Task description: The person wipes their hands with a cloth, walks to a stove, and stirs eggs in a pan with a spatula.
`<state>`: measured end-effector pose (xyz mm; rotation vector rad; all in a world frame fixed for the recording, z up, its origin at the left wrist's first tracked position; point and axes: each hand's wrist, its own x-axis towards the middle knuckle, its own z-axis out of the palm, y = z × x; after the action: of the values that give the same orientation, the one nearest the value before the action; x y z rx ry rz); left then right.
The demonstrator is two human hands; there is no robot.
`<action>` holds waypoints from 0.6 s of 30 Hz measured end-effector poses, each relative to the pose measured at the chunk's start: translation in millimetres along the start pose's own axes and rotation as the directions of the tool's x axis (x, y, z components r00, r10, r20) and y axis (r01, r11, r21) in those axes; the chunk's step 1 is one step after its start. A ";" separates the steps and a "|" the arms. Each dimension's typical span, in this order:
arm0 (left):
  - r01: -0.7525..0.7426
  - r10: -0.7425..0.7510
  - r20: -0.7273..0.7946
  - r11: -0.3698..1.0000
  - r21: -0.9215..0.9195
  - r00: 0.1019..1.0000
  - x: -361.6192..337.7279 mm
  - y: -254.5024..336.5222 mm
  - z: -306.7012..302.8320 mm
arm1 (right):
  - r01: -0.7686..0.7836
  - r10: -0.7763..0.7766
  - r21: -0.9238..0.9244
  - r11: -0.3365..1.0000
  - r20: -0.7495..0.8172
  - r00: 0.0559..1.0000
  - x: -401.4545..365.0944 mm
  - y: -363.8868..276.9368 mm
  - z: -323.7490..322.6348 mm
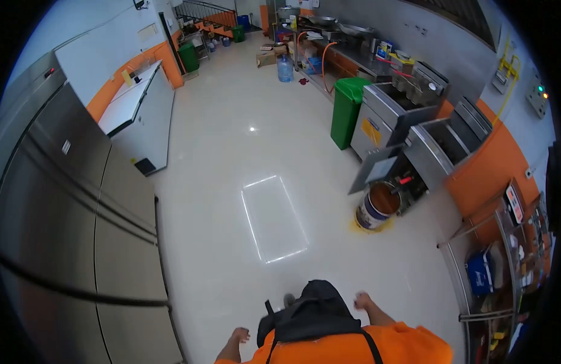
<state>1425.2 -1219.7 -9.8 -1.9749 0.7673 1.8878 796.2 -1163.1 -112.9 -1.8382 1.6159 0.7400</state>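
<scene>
My left hand [240, 334] hangs at my left side, fingers loosely curled, with no object visible in it. On the other side, my right hand [363, 300] is held out from my body, its fingers folded in and holding nothing that I can see. Neither touches anything. Between them is a black apron [310, 312] worn over an orange shirt [408, 346]. Ahead and to the right, beyond my right hand, a round tin bucket [372, 213] of brown liquid stands on the floor by a steel fryer [435, 142] with its door [377, 167] hanging open.
Yellow liquid [377, 229] surrounds the bucket's base. A green bin [347, 115] stands by another fryer [383, 115]. Steel refrigerators [56, 212] and a white chest freezer [144, 118] line the left. A metal shelf rack [486, 316] stands at right; a water jug [285, 70] sits farther off.
</scene>
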 end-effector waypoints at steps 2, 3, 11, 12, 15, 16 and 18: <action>-0.139 0.136 -0.066 0.989 -0.047 0.988 14.7 132.0 -67.5 | 0.081 -0.077 -0.045 0.996 0.087 0.993 -57.9 -32.5 -81.9; -0.226 0.213 -0.160 0.971 -0.070 0.964 5.6 202.9 -92.8 | 0.044 -0.048 0.046 0.998 0.093 0.994 -43.9 -28.3 -88.6; -0.381 0.349 -0.153 0.856 -0.348 0.924 49.1 579.0 -229.8 | -0.131 0.077 0.284 0.950 0.195 0.978 172.3 44.1 -326.2; -0.330 0.323 -0.065 0.922 -0.204 0.944 43.8 605.4 -244.4 | -0.099 0.055 0.263 0.960 0.171 0.984 214.7 56.1 -368.5; -0.235 0.233 -0.036 0.953 -0.192 0.972 62.4 651.6 -286.4 | 0.059 -0.067 0.152 0.987 0.044 0.997 385.3 105.3 -487.0; -0.173 0.155 -0.083 0.938 -0.301 0.984 74.4 662.7 -300.6 | 0.109 -0.102 0.128 0.986 -0.062 0.993 456.5 125.0 -540.4; -0.079 0.011 -0.145 0.878 -0.472 0.989 106.3 681.6 -332.4 | -0.008 0.355 0.900 0.436 -0.164 0.920 502.4 106.5 -755.6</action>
<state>1312.0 -1976.7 12.8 -2.4172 0.4015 2.1421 772.4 -2065.5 27.6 -0.9883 1.8903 -0.4117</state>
